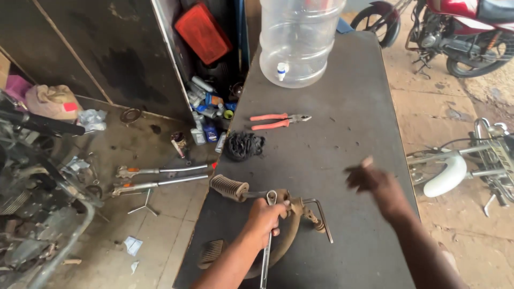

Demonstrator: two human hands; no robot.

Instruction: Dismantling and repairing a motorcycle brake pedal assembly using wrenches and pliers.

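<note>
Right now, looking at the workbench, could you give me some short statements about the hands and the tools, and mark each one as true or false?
1. The left hand grips a spanner over a rusty footrest bar. True.
2. The right hand holds the pliers. False: it is blurred above the bench top and holds nothing; the orange-handled pliers lie apart, farther up the bench.
3. A clear water jug stands at the far end of the bench. True.
4. The black rag lies on the floor. False: it lies on the bench, near the pliers.
5. An L-shaped hex key lies beside the bar. True.
</note>
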